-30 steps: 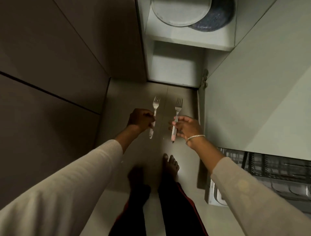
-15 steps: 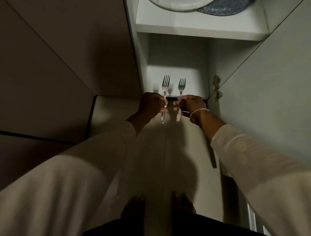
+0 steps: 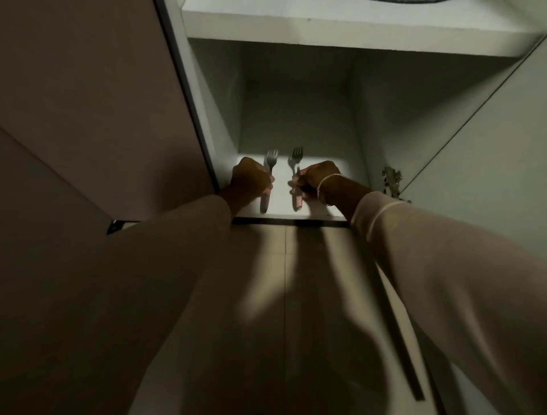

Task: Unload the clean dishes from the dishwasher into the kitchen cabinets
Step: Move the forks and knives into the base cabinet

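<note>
My left hand (image 3: 251,179) grips a metal fork (image 3: 270,166) by its handle, tines pointing into the open lower cabinet. My right hand (image 3: 318,177), with a bracelet on the wrist, holds a second fork (image 3: 296,164) the same way, a hand's width to the right. Both forks are low over the white bottom shelf (image 3: 282,177) of the cabinet, near its front edge. Whether they touch the shelf is unclear in the dim light.
A white upper shelf (image 3: 355,29) spans the cabinet above, with the rim of a dark plate (image 3: 414,1) at the top edge. The open cabinet door (image 3: 488,124) stands at the right with a hinge (image 3: 390,180). A dark panel (image 3: 88,103) closes the left side. Tiled floor (image 3: 284,281) lies below.
Both hands have moved forward and down into the lower cabinet with the forks. My view has come closer, and the dishwasher rack has left the frame.
</note>
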